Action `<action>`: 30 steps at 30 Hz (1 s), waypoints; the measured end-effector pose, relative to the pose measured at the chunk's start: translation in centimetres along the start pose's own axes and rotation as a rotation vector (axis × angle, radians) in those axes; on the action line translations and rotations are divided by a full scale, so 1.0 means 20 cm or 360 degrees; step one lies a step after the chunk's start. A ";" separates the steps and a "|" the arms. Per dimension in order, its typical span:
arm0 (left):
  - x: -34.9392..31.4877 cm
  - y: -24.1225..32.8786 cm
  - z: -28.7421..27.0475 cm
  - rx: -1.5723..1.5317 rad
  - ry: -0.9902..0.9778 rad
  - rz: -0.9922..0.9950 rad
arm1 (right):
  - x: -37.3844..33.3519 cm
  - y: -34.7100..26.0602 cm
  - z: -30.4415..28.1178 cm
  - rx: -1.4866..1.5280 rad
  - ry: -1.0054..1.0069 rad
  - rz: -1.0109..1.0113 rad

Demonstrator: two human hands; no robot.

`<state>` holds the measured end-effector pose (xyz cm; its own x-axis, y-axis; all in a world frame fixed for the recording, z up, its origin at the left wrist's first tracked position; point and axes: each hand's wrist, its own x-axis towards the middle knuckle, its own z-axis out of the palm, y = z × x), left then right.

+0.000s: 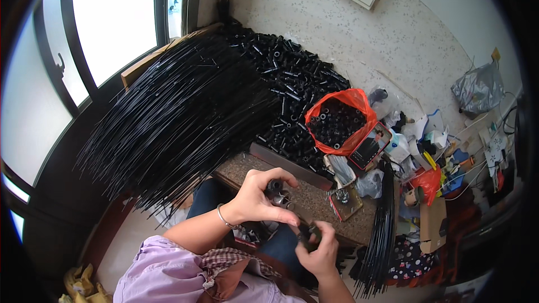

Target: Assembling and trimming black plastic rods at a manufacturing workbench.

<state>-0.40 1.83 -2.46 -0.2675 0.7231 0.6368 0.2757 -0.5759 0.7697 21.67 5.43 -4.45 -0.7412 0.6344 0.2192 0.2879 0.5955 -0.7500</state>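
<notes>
Right hand point(321, 251): grip closed on dark piece point(306, 237), shape unclear. Left hand point(255, 199): fingers curled round dark cylindrical fittings point(275, 189), short of bench point(240, 169). Probably light, stiff, slick; hold round barrel. Beyond: heap of black parts point(289, 87).

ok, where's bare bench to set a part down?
Speckled benchtop shows between the long black rods, grey metal strip and left hand; another small patch lies between the small-parts tray and smaller rod bundle. Crowded beyond the strip: black fittings, orange bag.
</notes>
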 end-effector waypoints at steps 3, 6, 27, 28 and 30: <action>-0.02 0.00 -0.04 -0.0087 -0.0046 -0.0174 | -0.04 -0.05 -0.07 0.0697 -0.0347 0.0438; 0.02 0.01 -0.02 -0.0229 -0.0054 -0.0171 | -0.09 0.01 -0.06 0.2015 -0.0985 0.0891; 0.05 0.05 0.08 -0.0118 -0.0125 -0.0329 | 0.01 0.02 -0.12 0.1855 -0.1156 0.0682; 0.04 0.04 0.08 -0.0113 -0.0119 -0.0280 | -0.01 0.03 -0.11 0.1861 -0.1155 0.0689; 0.04 0.04 0.09 -0.0122 -0.0133 -0.0332 | -0.04 0.05 -0.08 0.1829 -0.1013 0.0709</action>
<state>1.21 2.62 -1.41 -0.2330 0.8567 0.4601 0.1506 -0.4356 0.8874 23.63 6.32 -4.37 -0.9552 0.1450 -0.2580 0.1457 -0.5284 -0.8364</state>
